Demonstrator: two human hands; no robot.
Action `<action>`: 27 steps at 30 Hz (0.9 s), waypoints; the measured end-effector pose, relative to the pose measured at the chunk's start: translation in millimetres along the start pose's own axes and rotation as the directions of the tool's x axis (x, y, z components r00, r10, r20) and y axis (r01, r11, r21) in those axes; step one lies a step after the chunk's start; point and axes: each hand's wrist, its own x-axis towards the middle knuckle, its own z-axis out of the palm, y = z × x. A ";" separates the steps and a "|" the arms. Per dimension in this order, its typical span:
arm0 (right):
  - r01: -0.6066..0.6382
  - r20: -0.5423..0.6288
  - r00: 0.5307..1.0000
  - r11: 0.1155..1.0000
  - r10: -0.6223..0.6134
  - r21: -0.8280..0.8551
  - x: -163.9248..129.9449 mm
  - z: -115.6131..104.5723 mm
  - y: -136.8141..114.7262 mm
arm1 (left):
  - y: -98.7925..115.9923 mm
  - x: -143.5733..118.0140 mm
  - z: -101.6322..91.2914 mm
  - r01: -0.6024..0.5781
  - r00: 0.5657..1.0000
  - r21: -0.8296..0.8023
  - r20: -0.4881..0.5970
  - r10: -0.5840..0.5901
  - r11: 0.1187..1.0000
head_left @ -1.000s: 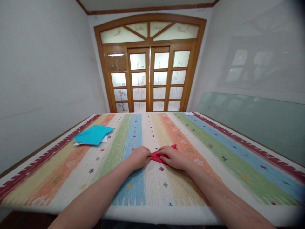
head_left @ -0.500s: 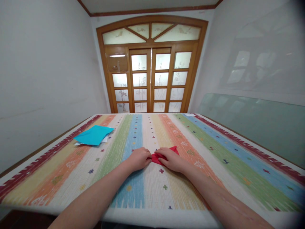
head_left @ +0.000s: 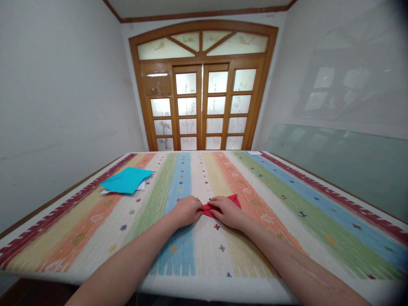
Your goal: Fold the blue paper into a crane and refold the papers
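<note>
A small folded piece of red paper [head_left: 235, 199] lies low over the striped tablecloth, in front of me at the middle. My left hand [head_left: 188, 211] pinches its left end between thumb and fingers. Over its middle lies my right hand [head_left: 227, 211], with the fingers bent and pressed on the paper. The paper's right corner sticks out behind the right hand, and much of the rest is covered by my fingers.
Turquoise paper sheets [head_left: 127, 180] with white undersides lie at the left of the table. The striped tablecloth [head_left: 153, 212] covers the table. A pale green glass panel [head_left: 338, 165] stands along the right wall. Wooden doors [head_left: 202, 106] are beyond the far edge.
Both hands keep nearly the same hold on the red paper. The view has shifted very slightly, and little else differs.
</note>
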 end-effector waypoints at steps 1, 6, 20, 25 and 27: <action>0.000 -0.001 1.000 1.000 0.000 -0.007 -0.1 -0.5 -0.1 | -0.1 0.0 0.3 0.002 1.000 0.005 0.001 -0.002 1.000; 0.010 0.025 1.000 0.998 -0.008 -0.054 -0.8 -1.8 0.4 | 0.1 0.6 1.2 -0.031 1.000 0.033 -0.006 0.031 0.999; -0.015 0.019 1.000 0.995 0.017 -0.102 -1.7 -5.4 -6.5 | 0.3 1.4 4.4 -0.026 1.000 0.048 -0.016 0.027 0.998; -0.025 -0.007 1.000 0.992 0.024 -0.120 -2.3 -3.0 -9.0 | 0.7 0.7 3.7 -0.006 1.000 0.024 -0.007 0.006 1.000; -0.029 -0.019 0.999 0.991 0.027 -0.134 -2.3 -2.1 -10.1 | 1.0 0.1 3.5 0.011 1.000 0.018 -0.013 -0.010 1.000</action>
